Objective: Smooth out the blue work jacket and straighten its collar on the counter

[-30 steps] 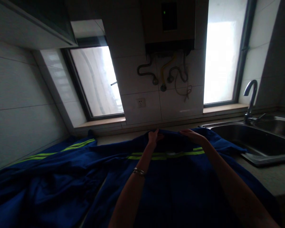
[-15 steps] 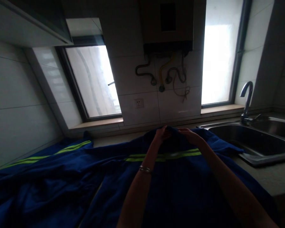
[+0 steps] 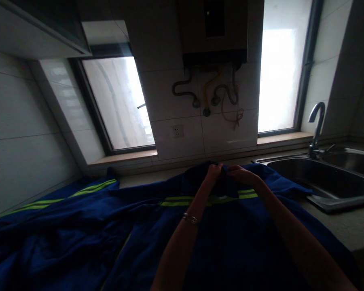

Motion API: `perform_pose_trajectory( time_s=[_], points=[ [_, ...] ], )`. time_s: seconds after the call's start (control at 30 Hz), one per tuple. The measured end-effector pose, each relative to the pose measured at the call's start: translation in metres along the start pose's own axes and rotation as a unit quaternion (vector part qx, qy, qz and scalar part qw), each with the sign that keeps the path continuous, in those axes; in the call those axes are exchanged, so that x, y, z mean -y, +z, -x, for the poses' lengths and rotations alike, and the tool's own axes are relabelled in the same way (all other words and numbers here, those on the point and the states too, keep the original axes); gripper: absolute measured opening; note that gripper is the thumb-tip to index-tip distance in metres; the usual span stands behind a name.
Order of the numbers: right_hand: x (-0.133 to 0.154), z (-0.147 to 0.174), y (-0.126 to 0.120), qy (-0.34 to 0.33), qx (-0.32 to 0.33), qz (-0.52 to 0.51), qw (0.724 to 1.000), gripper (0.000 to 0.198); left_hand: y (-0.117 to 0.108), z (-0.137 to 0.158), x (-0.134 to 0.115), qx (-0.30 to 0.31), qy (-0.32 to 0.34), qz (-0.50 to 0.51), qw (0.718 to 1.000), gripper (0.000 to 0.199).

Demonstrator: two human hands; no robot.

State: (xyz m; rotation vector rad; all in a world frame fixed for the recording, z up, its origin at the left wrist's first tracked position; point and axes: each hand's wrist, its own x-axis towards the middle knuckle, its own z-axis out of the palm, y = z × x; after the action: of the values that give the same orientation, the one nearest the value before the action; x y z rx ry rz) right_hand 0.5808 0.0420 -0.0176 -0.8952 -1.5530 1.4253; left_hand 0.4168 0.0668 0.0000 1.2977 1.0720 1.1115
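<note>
A: Blue jacket (image 3: 230, 242) spread flat on the desk (image 3: 346, 226), collar (image 3: 210, 171) end away from us, up by the wall. Both hands are right on that collar.

B: And they've closed in. A second ago they sat apart along the top edge; now the left hand (image 3: 214, 173) and right hand (image 3: 241, 174) nearly meet at the middle.

A: Fingers?

B: Left fingers are pinched on a fold of collar cloth, lifting it a little off the desk. Right fingers are curled on the same edge just beside them, holding the fabric too, as far as this dim light lets me say.

A: So the cloth has bunched up between them.

B: Yes, there's a small dark hump there now where it lay flatter before. I'd judge the collar is being gathered or turned at its centre, with the body of the jacket left alone.

A: The yellow stripe (image 3: 182, 201) hasn't shifted?

B: Same line across the chest, just below the hands. There's a bracelet (image 3: 190, 219) on the left wrist.

A: Further out?

B: A second blue garment (image 3: 54, 238) lies rumpled to the left, touching the jacket. The sink (image 3: 321, 182) is to the right, the jacket's right edge near its rim, tap (image 3: 317, 125) behind. Ahead are a tiled wall with a socket (image 3: 178, 131), hoses (image 3: 209, 97) under a heater (image 3: 214, 32), and a window (image 3: 121, 105) on each side.
</note>
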Motion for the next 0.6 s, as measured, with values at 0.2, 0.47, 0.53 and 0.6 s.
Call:
perform_pose_trajectory(
  time_s=[0.2,0.47,0.53,0.6],
  points=[
    [0.008,0.006,-0.005,0.039,-0.018,-0.012,0.999,0.030,0.004,0.001,0.001,-0.078,0.042,-0.002,0.996,0.027],
    [0.002,0.010,-0.026,0.065,-0.018,-0.039,0.997,0.036,0.009,0.002,0.003,-0.159,0.078,-0.067,0.982,0.033],
    [-0.004,0.009,-0.032,0.056,-0.005,-0.038,0.998,0.037,0.008,0.003,0.002,-0.144,0.083,-0.041,0.985,0.035],
    [-0.008,0.007,-0.034,0.038,-0.006,-0.027,0.999,0.036,0.005,0.005,0.001,-0.090,0.079,0.000,0.993,0.036]
  ],
)
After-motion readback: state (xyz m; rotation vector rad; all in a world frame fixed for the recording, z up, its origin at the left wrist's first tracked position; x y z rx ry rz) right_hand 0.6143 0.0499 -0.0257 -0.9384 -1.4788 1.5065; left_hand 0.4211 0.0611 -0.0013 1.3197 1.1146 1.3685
